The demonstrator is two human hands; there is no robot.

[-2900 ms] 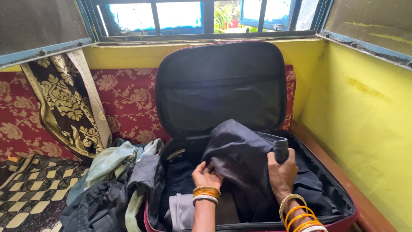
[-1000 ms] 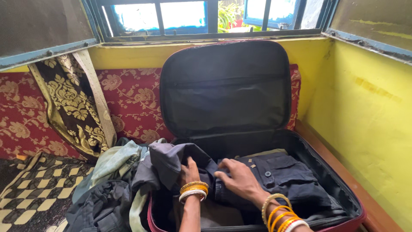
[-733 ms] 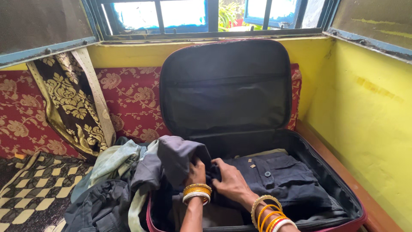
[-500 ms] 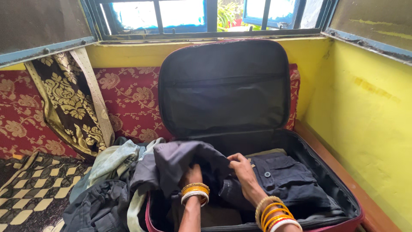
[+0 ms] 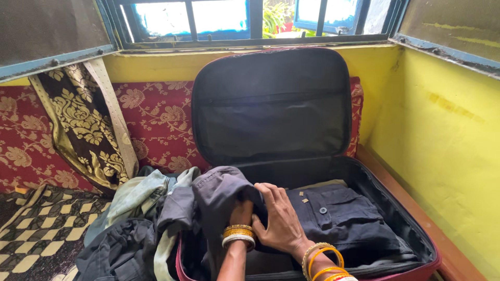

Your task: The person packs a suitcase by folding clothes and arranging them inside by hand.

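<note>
Head view: a dark navy folded garment (image 5: 338, 218) with a button lies flat in the open suitcase (image 5: 416, 244), lower centre-right. At its left edge the right hand (image 5: 278, 221) presses down, fingers spread wide. The left hand (image 5: 240, 212) reaches under a grey garment (image 5: 219, 190) that hides its fingers, so its grip cannot be told. A heap of clothes (image 5: 135, 224) crowds the lower left.

A barred window (image 5: 219, 18) with a blue frame runs along the top, above yellow walls (image 5: 442, 140). A red cloth with pale flowers (image 5: 156, 125) covers the back, and a dark brown and gold patterned cloth (image 5: 86, 125) hangs over it at the left. A black and cream checked mat (image 5: 36, 229) lies at lower left. A pile of grey and pale green clothes (image 5: 138, 218) rests beside it.
</note>
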